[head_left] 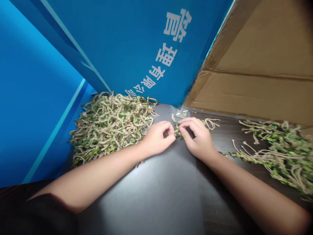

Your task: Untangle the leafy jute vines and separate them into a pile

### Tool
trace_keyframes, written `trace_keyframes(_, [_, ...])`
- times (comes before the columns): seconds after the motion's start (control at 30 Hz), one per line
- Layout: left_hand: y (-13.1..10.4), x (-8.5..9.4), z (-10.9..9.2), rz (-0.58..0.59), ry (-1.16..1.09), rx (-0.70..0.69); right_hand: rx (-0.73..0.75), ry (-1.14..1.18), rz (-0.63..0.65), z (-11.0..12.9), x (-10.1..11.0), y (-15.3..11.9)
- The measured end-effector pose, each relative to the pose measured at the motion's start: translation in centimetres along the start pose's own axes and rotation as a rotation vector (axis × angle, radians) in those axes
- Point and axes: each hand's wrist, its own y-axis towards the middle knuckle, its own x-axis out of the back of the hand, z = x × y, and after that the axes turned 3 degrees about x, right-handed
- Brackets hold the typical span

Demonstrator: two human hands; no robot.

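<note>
Nearest, the grey sheet [156, 199] lies bare on the dark wood-look tabletop [217, 204]. Farther in, the 2 hands meet near its far right part: the left hand [157, 139] comes from the left, the right hand [200, 141] from the right. Between their fingertips is the leafy twine strand [176, 133]. The left thumb and forefinger are together and seem to pinch it; the right thumb and fingers also seem closed on it, although the exact contact is too small to see well.

The strand lies directly at the tips of both hands, so I judge neither hand is clearly nearer. Its long axis seems to run left to right, partly hidden behind the right hand, and loose twine ends [212, 123] point right on the far side of that hand. 1 short end [173, 117] points far. Beyond it lies a small clear plastic bag [182, 113], and farthest stands the blue printed panel [137, 42].
</note>
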Motion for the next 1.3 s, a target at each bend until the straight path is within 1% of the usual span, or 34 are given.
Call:
trace_keyframes(0.1, [0.0, 0.0, 0.0, 0.005, 0.002, -0.006, -0.066, -0.005, -0.070, -0.2, 0.1, 0.1])
trace_keyframes(0.2, [0.0, 0.0, -0.1, 0.007, 0.013, -0.007, -0.086, -0.008, -0.090, -0.1, 0.3, 0.2])
trace_keyframes(0.27, [0.1, 0.0, -0.1, 0.008, 0.019, -0.007, -0.055, -0.003, -0.059, 0.2, 0.3, 0.2])
trace_keyframes(0.37, [0.1, 0.0, 0.0, 0.005, 0.022, -0.008, 0.044, -0.013, 0.052, 0.6, 0.3, 0.1])
trace_keyframes(0.43, [0.1, 0.0, 0.0, 0.002, 0.022, -0.006, 0.079, -0.035, 0.099, 0.7, 0.3, 0.0])
trace_keyframes(0.6, [0.1, 0.0, 0.0, -0.003, 0.031, -0.003, 0.097, -0.050, 0.081, 0.6, 0.2, -0.1])
trace_keyframes(0.73, [0.1, 0.0, 0.0, 0.002, 0.029, -0.001, 0.144, -0.067, 0.122, 0.8, 0.3, -0.2])
trace_keyframes(1.03, [0.0, 0.0, 0.1, -0.004, 0.017, 0.001, 0.150, -0.020, 0.201, 0.9, 0.4, -0.1])
trace_keyframes(1.13, [0.0, 0.0, 0.1, -0.010, 0.012, 0.005, 0.159, 0.032, 0.165, 1.1, 0.7, 0.1])
trace_keyframes(1.3, [0.1, 0.0, 0.2, -0.017, 0.014, 0.013, 0.166, 0.156, 0.006, 1.8, 1.5, 0.4])
